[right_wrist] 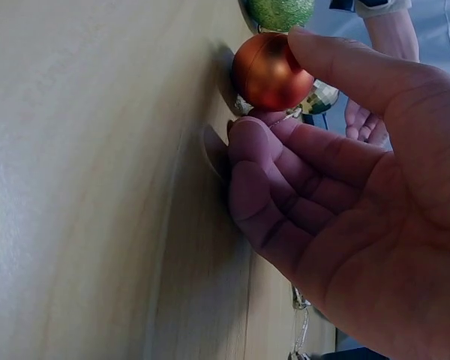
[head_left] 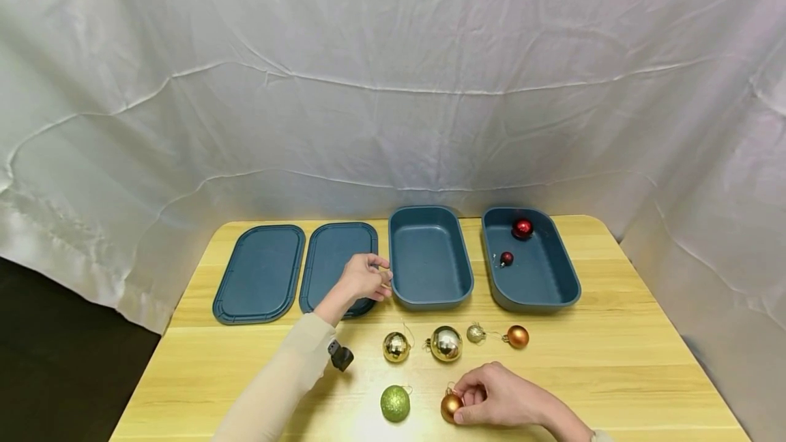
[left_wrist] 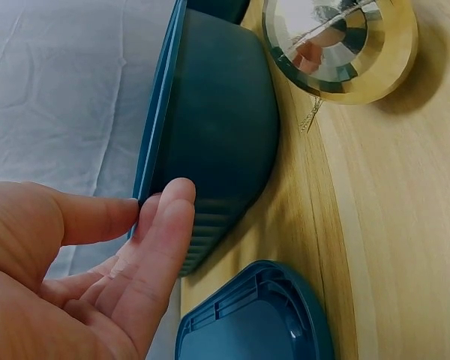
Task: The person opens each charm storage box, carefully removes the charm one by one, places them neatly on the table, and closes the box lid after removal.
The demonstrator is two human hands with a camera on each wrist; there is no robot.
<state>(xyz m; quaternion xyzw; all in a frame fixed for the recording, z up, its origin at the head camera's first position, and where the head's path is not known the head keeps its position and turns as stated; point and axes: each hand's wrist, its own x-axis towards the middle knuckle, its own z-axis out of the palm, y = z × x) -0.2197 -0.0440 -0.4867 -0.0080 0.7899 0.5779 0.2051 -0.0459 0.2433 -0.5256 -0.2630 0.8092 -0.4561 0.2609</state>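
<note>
My left hand (head_left: pixel 367 278) is at the left rim of an open blue bin (head_left: pixel 430 300). In the left wrist view, the thumb and fingers pinch the edge of that bin (left_wrist: pixel 225 105). Near the table's front, my right hand (head_left: pixel 500 394) holds a copper Christmas ball (head_left: pixel 451 406) between thumb and fingers. The right wrist view has the ball (right_wrist: pixel 270 71) at the thumb tip, its cap and string by the curled fingers. A green glitter ball (head_left: pixel 395 404) lies left of it. Beyond are a gold ball (head_left: pixel 396 347) and a larger shiny gold ball (head_left: pixel 445 344).
A second blue bin (head_left: pixel 534 302) at the right contains a red ball (head_left: pixel 522 228) and a small dark red ball (head_left: pixel 506 258). Two blue lids (head_left: pixel 260 275) lie flat at the left. A small glitter ball (head_left: pixel 475 333) and another copper ball (head_left: pixel 518 337) lie before the bins.
</note>
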